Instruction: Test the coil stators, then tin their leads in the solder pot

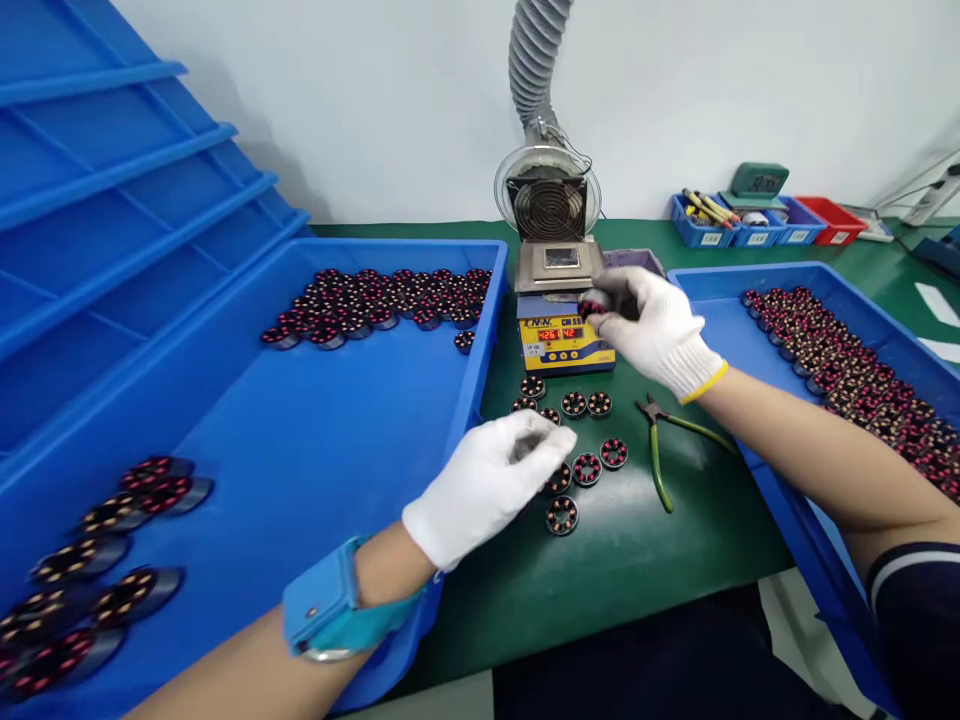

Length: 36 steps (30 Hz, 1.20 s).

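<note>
My right hand [645, 320], in a white glove with a yellow cuff edge, pinches a small round motor stator [594, 304] with dark red coils. It is just in front of the solder pot [562, 262], over the right side of the yellow control panel [566, 343]. My left hand [495, 475], also gloved in white, is over the green table. Its fingers are curled, with thumb and forefinger tips close together; whether anything is between them is hidden. Around and beyond it lie several loose stators [586, 468], with copper or red coils.
A large blue tray [360, 400] with stators stands left, another blue tray [709, 300] right. Green-handled cutters [658, 455] lie near the right tray. A fan [551, 208] with a grey hose [534, 60] stands behind the pot. Small blue bins [705, 232] line the back.
</note>
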Available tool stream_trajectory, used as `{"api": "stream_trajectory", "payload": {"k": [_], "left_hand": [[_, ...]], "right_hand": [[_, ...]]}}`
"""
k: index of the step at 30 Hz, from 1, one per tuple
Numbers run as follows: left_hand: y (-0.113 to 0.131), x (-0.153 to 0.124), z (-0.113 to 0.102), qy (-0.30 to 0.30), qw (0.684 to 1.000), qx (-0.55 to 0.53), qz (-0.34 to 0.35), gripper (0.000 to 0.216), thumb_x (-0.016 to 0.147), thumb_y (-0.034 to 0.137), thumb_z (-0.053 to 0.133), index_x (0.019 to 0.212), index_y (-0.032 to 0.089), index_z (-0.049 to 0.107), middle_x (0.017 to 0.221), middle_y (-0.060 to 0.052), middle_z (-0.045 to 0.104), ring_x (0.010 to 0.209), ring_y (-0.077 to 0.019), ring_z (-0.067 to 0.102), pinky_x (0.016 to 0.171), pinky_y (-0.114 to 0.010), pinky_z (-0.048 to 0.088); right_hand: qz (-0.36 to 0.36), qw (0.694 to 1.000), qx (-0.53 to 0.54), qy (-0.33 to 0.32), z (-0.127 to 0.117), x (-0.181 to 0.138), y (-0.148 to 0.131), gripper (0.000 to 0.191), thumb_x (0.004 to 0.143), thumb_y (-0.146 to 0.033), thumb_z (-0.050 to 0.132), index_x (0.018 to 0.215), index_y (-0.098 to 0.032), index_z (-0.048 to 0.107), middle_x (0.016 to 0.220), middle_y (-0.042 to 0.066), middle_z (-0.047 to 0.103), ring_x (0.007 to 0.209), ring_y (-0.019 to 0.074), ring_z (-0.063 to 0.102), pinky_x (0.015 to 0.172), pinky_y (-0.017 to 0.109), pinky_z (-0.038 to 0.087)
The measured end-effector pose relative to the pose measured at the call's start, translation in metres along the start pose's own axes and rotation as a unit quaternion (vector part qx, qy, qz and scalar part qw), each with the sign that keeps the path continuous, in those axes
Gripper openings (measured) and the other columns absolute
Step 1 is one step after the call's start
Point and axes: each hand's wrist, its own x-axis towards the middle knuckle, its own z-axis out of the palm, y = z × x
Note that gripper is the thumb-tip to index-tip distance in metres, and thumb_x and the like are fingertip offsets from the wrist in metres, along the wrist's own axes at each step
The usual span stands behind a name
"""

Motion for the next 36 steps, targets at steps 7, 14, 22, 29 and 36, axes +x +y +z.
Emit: {"api": "stream_trajectory", "payload": {"k": [7, 14, 22, 29, 36], "left_hand": [[-0.001, 0.0, 0.0, -0.089, 0.995, 0.047, 0.027, 0.039, 0.088, 0.055, 0.054, 0.084, 0.021, 0.07, 0.081, -0.003, 0.073, 0.07, -0.0185, 0.063, 0.064, -0.029, 0.047], [-0.007, -0.004, 0.005, -0.136, 0.989, 0.061, 0.024, 0.042, 0.089, 0.055, 0.051, 0.101, 0.02, 0.071, 0.074, -0.001, 0.071, 0.066, -0.0188, 0.065, 0.062, -0.029, 0.045], [-0.009, -0.005, 0.005, -0.166, 0.978, 0.085, 0.091, 0.041, 0.09, 0.055, 0.05, 0.096, 0.021, 0.073, 0.076, -0.003, 0.071, 0.068, -0.0198, 0.064, 0.063, -0.03, 0.045], [-0.012, -0.006, 0.008, -0.171, 0.976, 0.088, 0.102, 0.039, 0.09, 0.053, 0.051, 0.084, 0.021, 0.072, 0.076, -0.005, 0.069, 0.067, -0.0196, 0.062, 0.062, -0.03, 0.042], [-0.014, -0.005, 0.01, -0.176, 0.976, 0.091, 0.096, 0.038, 0.09, 0.052, 0.05, 0.089, 0.021, 0.072, 0.076, -0.003, 0.069, 0.068, -0.0183, 0.062, 0.063, -0.029, 0.043]], "right_hand": [[-0.087, 0.888, -0.446, -0.07, -0.006, 0.124, -0.018, 0.044, 0.086, -0.025, 0.061, 0.129, -0.02, 0.06, 0.125, 0.011, 0.059, 0.114, 0.0329, 0.061, 0.093, 0.05, 0.05], [-0.089, 0.828, -0.543, -0.109, 0.019, 0.162, -0.008, 0.045, 0.086, -0.022, 0.065, 0.13, -0.016, 0.06, 0.125, 0.013, 0.059, 0.112, 0.0329, 0.06, 0.094, 0.051, 0.048], [-0.07, 0.805, -0.571, -0.143, 0.031, 0.158, -0.009, 0.049, 0.084, -0.021, 0.069, 0.132, -0.015, 0.061, 0.127, 0.017, 0.059, 0.111, 0.0336, 0.062, 0.092, 0.051, 0.05], [-0.073, 0.804, -0.572, -0.147, 0.036, 0.161, -0.004, 0.05, 0.082, -0.021, 0.071, 0.131, -0.016, 0.061, 0.124, 0.017, 0.06, 0.109, 0.0332, 0.061, 0.091, 0.051, 0.05], [-0.069, 0.786, -0.595, -0.153, 0.042, 0.161, -0.004, 0.049, 0.083, -0.026, 0.07, 0.13, -0.018, 0.06, 0.125, 0.017, 0.06, 0.108, 0.0371, 0.062, 0.087, 0.051, 0.053]]}}
